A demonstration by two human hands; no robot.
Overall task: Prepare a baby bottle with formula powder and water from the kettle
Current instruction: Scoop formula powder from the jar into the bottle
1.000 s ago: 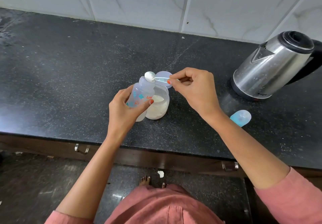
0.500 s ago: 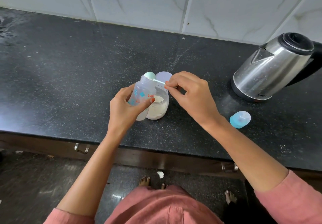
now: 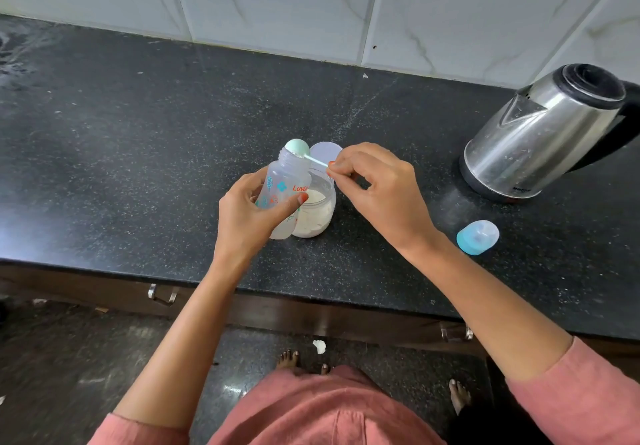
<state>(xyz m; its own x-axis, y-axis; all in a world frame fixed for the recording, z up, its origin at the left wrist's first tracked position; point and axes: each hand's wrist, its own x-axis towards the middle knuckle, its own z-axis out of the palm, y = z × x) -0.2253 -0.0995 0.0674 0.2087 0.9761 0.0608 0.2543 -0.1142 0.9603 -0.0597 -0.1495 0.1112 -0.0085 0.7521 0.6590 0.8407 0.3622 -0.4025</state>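
My left hand (image 3: 247, 218) grips a clear baby bottle (image 3: 285, 188) with printed markings, tilted over the black counter. My right hand (image 3: 377, 190) pinches the handle of a pale green scoop (image 3: 297, 148), whose bowl is turned face down on the bottle's open mouth. Just behind the bottle stands an open clear jar of white formula powder (image 3: 317, 214). A steel kettle (image 3: 550, 129) with a black lid and handle stands at the right.
The bottle's blue cap (image 3: 478, 237) lies on the counter (image 3: 138, 154) right of my right hand. A round pale lid (image 3: 325, 154) rests behind the jar. A tiled wall runs along the back. Drawer handles sit under the counter's front edge.
The scoop, held bowl-up and full of powder above the bottle mouth a second ago, has been turned over onto the mouth. My left hand keeps the bottle in place.
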